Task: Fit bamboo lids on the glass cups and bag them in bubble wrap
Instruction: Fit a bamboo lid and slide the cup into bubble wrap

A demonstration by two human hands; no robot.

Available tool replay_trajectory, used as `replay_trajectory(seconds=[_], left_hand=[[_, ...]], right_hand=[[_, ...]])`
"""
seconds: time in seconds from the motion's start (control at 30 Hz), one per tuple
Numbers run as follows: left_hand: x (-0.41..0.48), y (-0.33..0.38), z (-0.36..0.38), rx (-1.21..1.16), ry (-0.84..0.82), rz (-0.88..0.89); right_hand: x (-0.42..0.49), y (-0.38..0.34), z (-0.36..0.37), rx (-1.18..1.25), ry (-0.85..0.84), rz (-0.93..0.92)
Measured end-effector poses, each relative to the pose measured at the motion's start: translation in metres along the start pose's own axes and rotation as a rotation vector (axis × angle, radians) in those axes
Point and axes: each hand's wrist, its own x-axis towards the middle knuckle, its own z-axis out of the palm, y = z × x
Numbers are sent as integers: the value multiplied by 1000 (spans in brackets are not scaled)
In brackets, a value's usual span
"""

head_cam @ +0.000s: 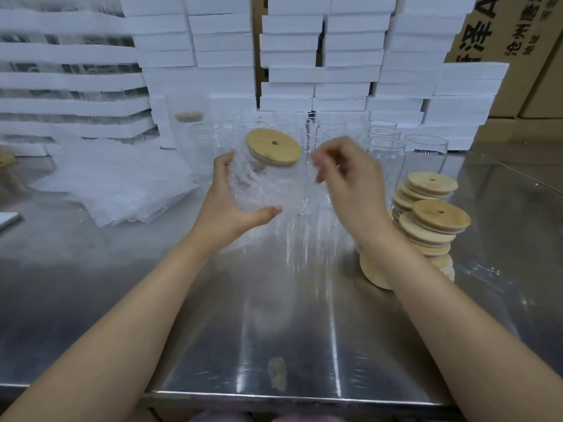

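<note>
My left hand grips a glass cup that is wrapped in bubble wrap and tilted, with a bamboo lid fitted on its top. My right hand is blurred beside the lid; its fingers pinch the clear edge of the bubble wrap bag. Several bare glass cups stand behind my hands. A pile of loose bamboo lids lies to the right of my right wrist. Flat bubble wrap bags lie in a heap on the left.
The work surface is a shiny steel table with its front edge close to me. White foam boxes are stacked high along the back. A wrapped, lidded cup stands at the back left. Cardboard cartons stand at the right.
</note>
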Motion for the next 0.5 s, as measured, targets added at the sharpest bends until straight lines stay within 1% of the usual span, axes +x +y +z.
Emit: replay_trajectory(seconds=[0.07, 0.1, 0.13, 0.17, 0.23, 0.27, 0.3, 0.4, 0.43, 0.5], left_hand=[[-1, -5, 1, 38, -54, -16], [-2, -7, 2, 48, -74, -18], [-3, -9, 4, 58, -83, -15], [-4, -8, 5, 70, -80, -3], [-6, -5, 8, 75, -53, 37], [-7, -4, 8, 68, -37, 55], [-7, -3, 8, 61, -21, 72], [-7, -1, 8, 47, 35, 138], [-7, 0, 8, 31, 51, 147], [-7, 1, 10, 4, 62, 164]], right_hand=[[9, -5, -11, 211, 236, 60], [13, -5, -16, 315, 288, 125], [14, -5, -19, 354, 262, 198], [14, -5, -18, 303, 166, 268], [7, -1, -11, 141, -118, 376], [4, 1, -7, 150, -219, 437], [2, 1, -3, 224, -270, 503], [5, 2, 0, 591, -271, 649], [6, 3, -1, 642, -286, 663], [4, 5, 0, 601, -322, 631]])
